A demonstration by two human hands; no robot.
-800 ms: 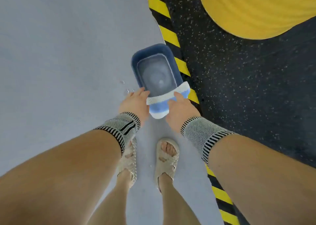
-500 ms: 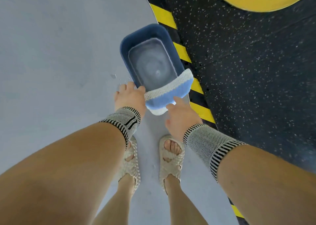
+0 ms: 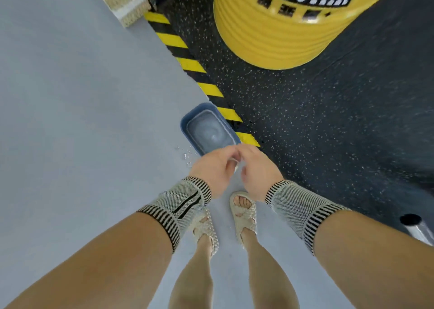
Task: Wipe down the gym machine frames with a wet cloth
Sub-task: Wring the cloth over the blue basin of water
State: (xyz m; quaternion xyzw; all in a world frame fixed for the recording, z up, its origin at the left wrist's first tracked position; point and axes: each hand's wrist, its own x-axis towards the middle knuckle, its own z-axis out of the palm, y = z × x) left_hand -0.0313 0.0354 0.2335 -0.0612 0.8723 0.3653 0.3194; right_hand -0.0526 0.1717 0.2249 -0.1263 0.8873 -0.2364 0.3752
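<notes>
A blue basin [image 3: 187, 122] of water stands on the grey floor just ahead of my feet. My left hand [image 3: 215, 171] and my right hand [image 3: 257, 171] are pressed together over its near end, fingers curled inward. Between them they grip the bunched cloth [image 3: 234, 162]; only a small pale sliver of it shows, the rest is hidden inside the hands. Both wrists wear knitted striped bands. Water droplets lie on the floor left of the basin.
A big yellow ribbed drum [image 3: 277, 31] with black lettering stands on the black speckled rubber floor [image 3: 328, 125]. Yellow-black hazard tape [image 3: 187, 64] marks the border with the grey floor [image 3: 70, 97]. A chrome tube with a black cap [image 3: 414, 225] sits at right, a woven beige object [image 3: 124, 0] at top left.
The cloth was stretched flat between my hands over the basin's near rim; now my hands have come together and bunched it up inside them. The view has pulled back and upward.
</notes>
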